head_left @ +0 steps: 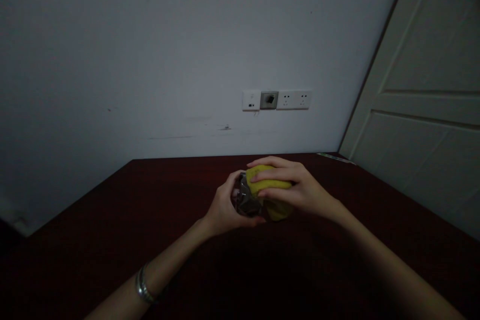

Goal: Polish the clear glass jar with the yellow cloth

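Note:
My left hand (229,208) is closed around a clear, shiny container (247,199) that looks like a glass or plastic jar; dim light hides its exact kind. A yellow cloth (270,180) is pressed over the right side of that container. Fingers of my right hand (296,185) lie across the cloth and grip it, and part of it hangs below them. Both hands are close together above the dark red table. A silver bracelet (141,285) circles my left wrist.
The dark red tabletop (180,185) meets a pale wall (168,60) at the back. Wall sockets (293,100) are set above it. A panelled door (423,110) stands at the right. A thin printed strip (335,158) lies along the table's far right edge.

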Available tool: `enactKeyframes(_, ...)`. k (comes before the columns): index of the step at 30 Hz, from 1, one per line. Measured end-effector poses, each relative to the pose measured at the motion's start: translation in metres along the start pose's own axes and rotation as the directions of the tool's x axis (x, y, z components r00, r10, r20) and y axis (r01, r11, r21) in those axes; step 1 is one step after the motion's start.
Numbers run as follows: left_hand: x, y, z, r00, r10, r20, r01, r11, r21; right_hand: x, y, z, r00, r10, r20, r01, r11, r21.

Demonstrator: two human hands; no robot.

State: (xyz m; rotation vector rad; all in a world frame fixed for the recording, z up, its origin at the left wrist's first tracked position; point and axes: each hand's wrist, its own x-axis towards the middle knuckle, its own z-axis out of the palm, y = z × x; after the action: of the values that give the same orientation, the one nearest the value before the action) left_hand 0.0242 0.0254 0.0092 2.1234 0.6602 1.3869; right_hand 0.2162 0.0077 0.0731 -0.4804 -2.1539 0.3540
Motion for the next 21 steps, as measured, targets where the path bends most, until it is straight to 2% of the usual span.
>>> enactKeyframes(4,-0.001,-0.001,0.0,0.999,-0.032,0.008,0.032,0.999,0.032,-0.001,0.003,0.001,1.0,0.016,-0.015,-0.016,0.999,0.051)
enactKeyframes(10,-0.001,-0.002,0.002,0.985,-0.168,-0.033,0.169,0.986,0.011,-0.003,-0.001,0.013,0.984,-0.164,0.063,0.172,0.971,-0.168)
enactKeyframes(12,-0.001,-0.004,0.003,0.986,-0.165,-0.038,0.165,0.986,0.013,-0.003,0.002,0.016,0.989,-0.145,0.024,0.147,0.976,-0.163)
enactKeyframes(17,-0.002,-0.009,0.003,0.997,-0.078,-0.007,0.078,0.996,0.048,-0.002,0.016,0.017,0.99,0.043,-0.133,-0.044,0.999,-0.004)
enactKeyframes(19,-0.003,-0.008,0.003,0.999,-0.05,-0.004,0.05,0.995,0.085,-0.002,0.017,0.016,0.986,0.065,-0.156,-0.062,0.998,0.021)
enactKeyframes(21,-0.003,-0.008,0.004,1.0,-0.026,0.003,0.026,0.993,0.118,-0.002,0.014,0.015,0.991,0.028,-0.134,-0.028,1.0,0.002)
